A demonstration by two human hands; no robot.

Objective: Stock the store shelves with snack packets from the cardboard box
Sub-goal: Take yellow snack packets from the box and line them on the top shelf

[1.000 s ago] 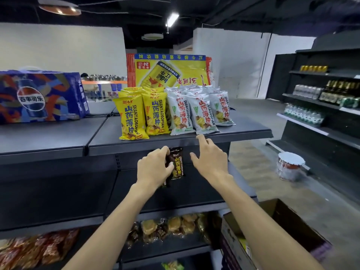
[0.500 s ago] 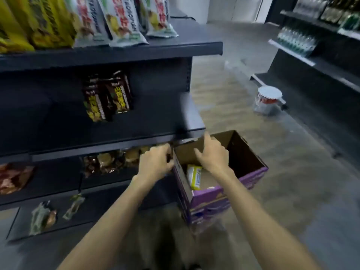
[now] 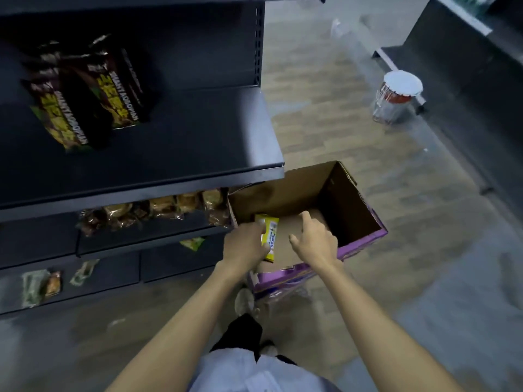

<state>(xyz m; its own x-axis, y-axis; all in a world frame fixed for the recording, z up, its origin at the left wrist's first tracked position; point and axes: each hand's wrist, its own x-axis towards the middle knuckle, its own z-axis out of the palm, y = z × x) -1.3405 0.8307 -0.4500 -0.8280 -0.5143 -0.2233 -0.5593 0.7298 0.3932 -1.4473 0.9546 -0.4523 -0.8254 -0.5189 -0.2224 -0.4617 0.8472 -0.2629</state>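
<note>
Now yellow packet (image 3: 271, 232) in left hand (image 3: 243, 247) grip (inside cardboard box (image 3: 283, 199)).

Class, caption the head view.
Left hand grips yellow snack packet in purple-sided cardboard box; right hand open beside it.

At your 12 o'clock, on the floor (image 3: 430, 227): cardboard box (image 3: 352, 200), one snack packet (image 3: 270, 234) inside by its 9 o'clock wall. At 10 o'clock: shelf (image 3: 198, 137), two bags (image 3: 119, 89) on it; wrapped snacks (image 3: 158, 208) on tier beneath. At 2 o'clock: can (image 3: 399, 94).
</note>
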